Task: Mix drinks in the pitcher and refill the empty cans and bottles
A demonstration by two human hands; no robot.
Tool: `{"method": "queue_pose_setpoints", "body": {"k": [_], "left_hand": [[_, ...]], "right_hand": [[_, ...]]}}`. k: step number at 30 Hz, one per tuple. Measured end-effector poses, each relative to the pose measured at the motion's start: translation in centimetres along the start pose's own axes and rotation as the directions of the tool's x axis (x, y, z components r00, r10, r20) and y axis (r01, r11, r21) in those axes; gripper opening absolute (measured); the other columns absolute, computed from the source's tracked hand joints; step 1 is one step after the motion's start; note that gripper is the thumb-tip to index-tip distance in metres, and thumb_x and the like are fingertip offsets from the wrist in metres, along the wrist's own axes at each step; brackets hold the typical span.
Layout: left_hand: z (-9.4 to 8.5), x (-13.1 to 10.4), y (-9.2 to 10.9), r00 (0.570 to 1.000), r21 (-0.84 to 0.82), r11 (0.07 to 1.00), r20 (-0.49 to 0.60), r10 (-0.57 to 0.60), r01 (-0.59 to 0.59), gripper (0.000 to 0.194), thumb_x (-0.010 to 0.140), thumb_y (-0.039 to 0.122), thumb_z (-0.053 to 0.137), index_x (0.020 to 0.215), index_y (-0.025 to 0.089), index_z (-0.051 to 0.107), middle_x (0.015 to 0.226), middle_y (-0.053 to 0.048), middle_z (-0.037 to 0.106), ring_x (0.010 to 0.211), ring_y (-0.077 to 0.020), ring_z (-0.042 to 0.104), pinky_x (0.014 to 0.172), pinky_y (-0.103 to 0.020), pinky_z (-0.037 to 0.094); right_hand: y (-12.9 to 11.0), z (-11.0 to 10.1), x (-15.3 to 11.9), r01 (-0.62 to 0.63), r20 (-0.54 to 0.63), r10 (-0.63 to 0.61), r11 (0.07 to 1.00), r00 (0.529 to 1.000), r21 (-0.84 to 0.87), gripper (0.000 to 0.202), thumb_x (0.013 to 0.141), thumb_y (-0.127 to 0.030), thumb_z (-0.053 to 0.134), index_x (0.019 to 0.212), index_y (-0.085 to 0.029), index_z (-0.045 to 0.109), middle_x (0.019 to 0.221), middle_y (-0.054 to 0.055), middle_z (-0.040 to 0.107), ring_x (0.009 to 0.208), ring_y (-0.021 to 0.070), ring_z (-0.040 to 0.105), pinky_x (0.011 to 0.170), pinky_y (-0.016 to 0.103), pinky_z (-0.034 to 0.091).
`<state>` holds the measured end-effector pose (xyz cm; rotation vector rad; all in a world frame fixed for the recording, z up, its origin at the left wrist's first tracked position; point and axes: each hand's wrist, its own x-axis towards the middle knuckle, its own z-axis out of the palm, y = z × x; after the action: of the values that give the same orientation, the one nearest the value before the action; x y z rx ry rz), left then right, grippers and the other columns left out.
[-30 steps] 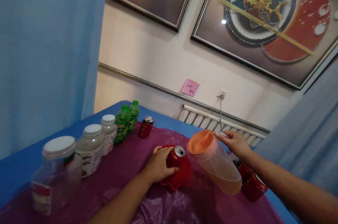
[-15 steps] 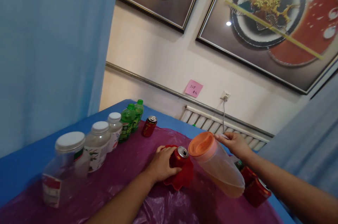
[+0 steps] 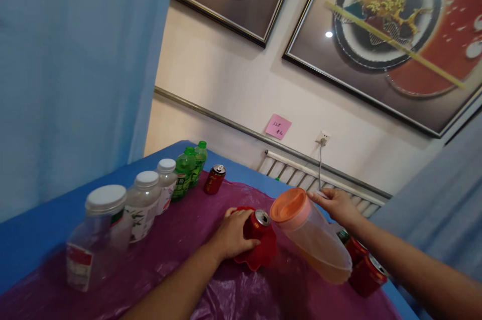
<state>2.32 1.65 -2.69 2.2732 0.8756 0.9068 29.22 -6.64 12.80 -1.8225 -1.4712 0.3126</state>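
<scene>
Your left hand [image 3: 231,234] wraps the can [image 3: 257,224] sitting in the red bowl [image 3: 263,254]. Right hand [image 3: 337,205] grips the handle of the tilted pitcher [image 3: 312,237], w/ amber liquid inside, mid-table.

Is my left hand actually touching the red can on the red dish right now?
Touching. The head view shows the left hand wrapped around the red can, thumb and fingers pressed on its side, above the red dish.

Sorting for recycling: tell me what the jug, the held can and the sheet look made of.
Jug: likely clear plastic, liquid showing through, matte orange lid. Can in the left hand: probably aluminium, shiny silver top with pull tab. Sheet: thin glossy purple plastic film, crinkled.
</scene>
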Motion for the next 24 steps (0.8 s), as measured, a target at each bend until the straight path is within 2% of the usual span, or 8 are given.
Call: {"method": "queue_pose_setpoints", "body": {"k": [24], "left_hand": [[-0.06, -0.02, 0.16, 1.000, 0.006, 1.000, 0.012, -0.009, 0.009, 0.070, 0.061, 0.038, 0.087, 0.126, 0.026, 0.063, 0.131, -0.009, 0.070, 0.123, -0.0343, 0.061, 0.117, -0.053, 0.027]], "right_hand": [[-0.43, 0.11, 0.01, -0.006, 0.008, 0.007, 0.998, 1.000, -0.057, 0.067, 0.065, -0.080, 0.068, 0.053, -0.027, 0.029, 0.045, -0.008, 0.029, 0.041, 0.0080, 0.026, 0.039, 0.024, 0.019]]}}
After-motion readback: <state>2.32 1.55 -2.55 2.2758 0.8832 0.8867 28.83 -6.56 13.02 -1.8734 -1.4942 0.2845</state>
